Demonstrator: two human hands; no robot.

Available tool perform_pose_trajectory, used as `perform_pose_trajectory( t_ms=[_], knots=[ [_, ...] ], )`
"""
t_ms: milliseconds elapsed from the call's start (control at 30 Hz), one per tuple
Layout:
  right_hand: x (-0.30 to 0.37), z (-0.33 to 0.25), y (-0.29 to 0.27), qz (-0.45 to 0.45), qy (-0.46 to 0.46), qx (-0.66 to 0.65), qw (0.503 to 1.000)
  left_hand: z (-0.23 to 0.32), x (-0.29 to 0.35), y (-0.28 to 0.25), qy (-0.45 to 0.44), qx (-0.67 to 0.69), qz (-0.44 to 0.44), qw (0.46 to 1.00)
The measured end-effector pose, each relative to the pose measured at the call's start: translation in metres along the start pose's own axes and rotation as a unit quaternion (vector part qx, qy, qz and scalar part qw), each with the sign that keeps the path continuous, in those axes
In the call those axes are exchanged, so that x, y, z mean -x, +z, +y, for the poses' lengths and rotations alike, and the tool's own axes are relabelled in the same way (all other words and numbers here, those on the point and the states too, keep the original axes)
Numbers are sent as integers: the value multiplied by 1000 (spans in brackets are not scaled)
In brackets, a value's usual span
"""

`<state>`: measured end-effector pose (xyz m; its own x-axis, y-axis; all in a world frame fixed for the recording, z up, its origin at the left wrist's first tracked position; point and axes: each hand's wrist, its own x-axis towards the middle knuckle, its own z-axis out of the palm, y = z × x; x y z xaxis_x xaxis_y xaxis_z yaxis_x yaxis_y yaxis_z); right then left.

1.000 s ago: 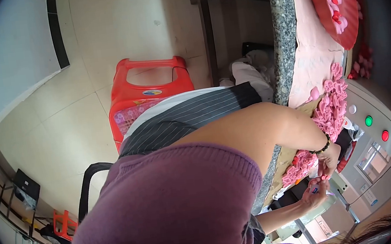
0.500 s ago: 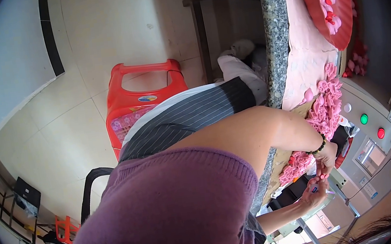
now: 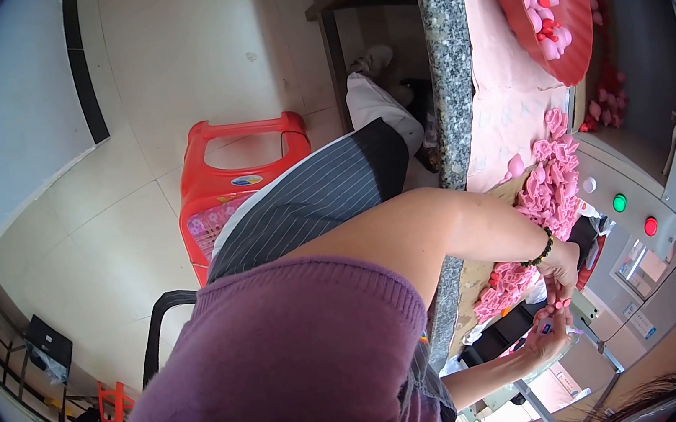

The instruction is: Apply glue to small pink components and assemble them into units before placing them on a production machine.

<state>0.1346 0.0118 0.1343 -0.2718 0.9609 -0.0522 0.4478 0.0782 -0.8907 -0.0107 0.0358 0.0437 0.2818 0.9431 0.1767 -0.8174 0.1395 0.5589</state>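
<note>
In the head view, my left hand [image 3: 562, 263] and my right hand [image 3: 547, 342] meet near the table edge, at the right of the view. A small pink piece [image 3: 564, 303] is at the tips of my left fingers, which make a narrow pinch around it. My right hand lies just beside it, with bent fingers; I cannot tell if it is gripping too. The dark bracelet [image 3: 547, 245] is around my left wrist. My left forearm crosses over the pile of pink ruffles [image 3: 550, 189], which shows on both sides of the arm. Just right of this pile is the grey machine [image 3: 601, 172], with a green button [image 3: 620, 202] and a red button [image 3: 651, 226]. Well apart from my hands, at the far right, the red tray [image 3: 578, 38] bears rounded pink pieces [image 3: 542, 4].
</note>
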Motion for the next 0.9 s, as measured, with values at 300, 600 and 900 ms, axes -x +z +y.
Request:
perform_pose_trajectory(
  t_ms=[300,600,900],
  knots=[
    [-5,10,6,37,-30,-14,999,1,6,-3,3,3,-3,1000],
    [-10,10,6,40,-30,-22,998,9,14,-1,5,7,27,1000],
    [-15,28,0,6,-27,-35,999,-4,5,-9,7,14,54,998]
  ],
)
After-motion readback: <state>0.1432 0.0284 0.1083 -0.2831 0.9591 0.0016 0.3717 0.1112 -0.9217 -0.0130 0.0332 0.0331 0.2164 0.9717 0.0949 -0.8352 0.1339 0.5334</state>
